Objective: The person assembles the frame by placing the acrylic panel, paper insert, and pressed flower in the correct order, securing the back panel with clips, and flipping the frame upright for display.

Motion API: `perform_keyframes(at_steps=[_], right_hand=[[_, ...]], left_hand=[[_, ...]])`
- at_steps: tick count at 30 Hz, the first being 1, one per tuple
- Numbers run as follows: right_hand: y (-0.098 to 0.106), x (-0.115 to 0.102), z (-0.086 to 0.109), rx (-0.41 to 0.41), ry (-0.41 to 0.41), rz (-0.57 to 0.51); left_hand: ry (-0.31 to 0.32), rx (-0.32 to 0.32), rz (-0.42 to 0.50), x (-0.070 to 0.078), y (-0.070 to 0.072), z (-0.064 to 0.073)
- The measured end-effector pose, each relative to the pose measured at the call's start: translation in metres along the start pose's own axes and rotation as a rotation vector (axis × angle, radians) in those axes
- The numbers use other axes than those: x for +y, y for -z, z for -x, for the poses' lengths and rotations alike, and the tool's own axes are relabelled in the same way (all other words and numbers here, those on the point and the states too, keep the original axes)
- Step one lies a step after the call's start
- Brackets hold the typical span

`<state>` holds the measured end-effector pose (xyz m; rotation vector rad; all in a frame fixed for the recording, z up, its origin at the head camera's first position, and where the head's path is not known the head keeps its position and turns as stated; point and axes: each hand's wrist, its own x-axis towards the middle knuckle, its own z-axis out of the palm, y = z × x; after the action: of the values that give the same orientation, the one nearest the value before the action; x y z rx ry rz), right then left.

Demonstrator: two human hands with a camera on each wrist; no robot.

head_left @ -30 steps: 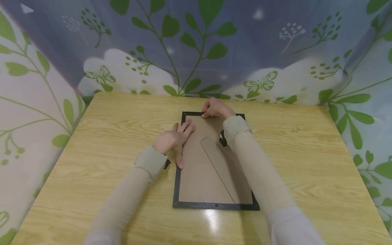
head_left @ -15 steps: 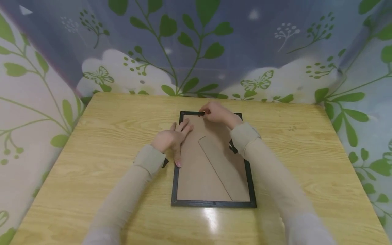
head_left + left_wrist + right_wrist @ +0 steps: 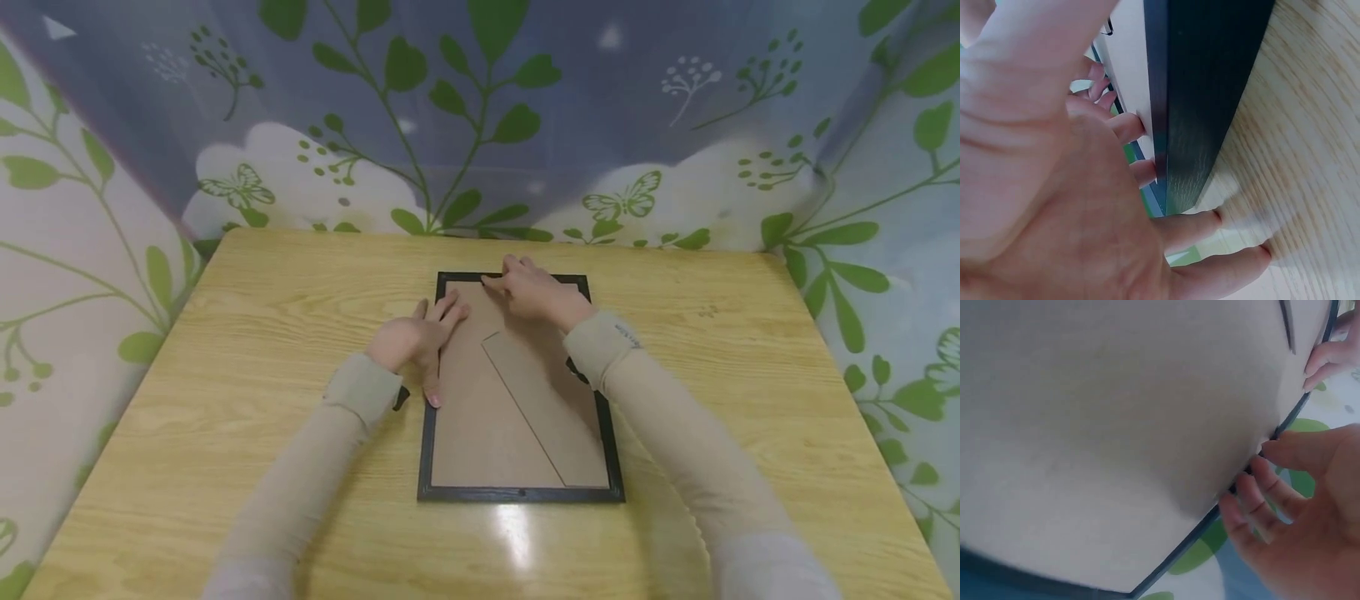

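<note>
A black picture frame (image 3: 521,495) lies back up on the wooden table, its brown backing board (image 3: 472,417) showing. A slanted stand flap (image 3: 547,400) is flat against the board. Along the frame's left side rests my left hand (image 3: 412,337), fingers spread. In the left wrist view, two fingertips touch the board and others touch the table (image 3: 1310,150) beside the frame's thick black side (image 3: 1204,94). My right hand (image 3: 531,292) is at the far edge. In the right wrist view, the right fingertips (image 3: 1244,481) touch the thin black rim, fingers loosely bent; nothing visible is gripped.
A patterned cloth (image 3: 300,183) with leaves and butterflies hangs behind the table and along both sides. Bare wood (image 3: 720,375) lies to the right of the frame, and more to its left. Both forearms cross the table's near part.
The right hand has shifted slightly toward me along the far edge, with a digit now stretched over a small dark tab seen there half a second ago. The left hand keeps its place on the frame.
</note>
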<state>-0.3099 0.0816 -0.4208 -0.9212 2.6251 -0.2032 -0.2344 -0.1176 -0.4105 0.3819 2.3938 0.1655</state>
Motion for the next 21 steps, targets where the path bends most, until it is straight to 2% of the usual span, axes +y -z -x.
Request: perform_keyframes(at_steps=[6, 13, 21], right_hand=[[0.003, -0.009, -0.006, -0.019, -0.069, 0.034], [0.002, -0.013, -0.001, -0.041, -0.067, 0.128], [-0.003, -0.013, 0.003, 0.004, -0.059, 0.129]], left_hand=[[-0.022, 0.001, -0.004, -0.002, 0.0, -0.003], [-0.026, 0.012, 0.016, -0.001, -0.001, -0.004], [-0.017, 0.0, 0.028, -0.002, -0.001, -0.002]])
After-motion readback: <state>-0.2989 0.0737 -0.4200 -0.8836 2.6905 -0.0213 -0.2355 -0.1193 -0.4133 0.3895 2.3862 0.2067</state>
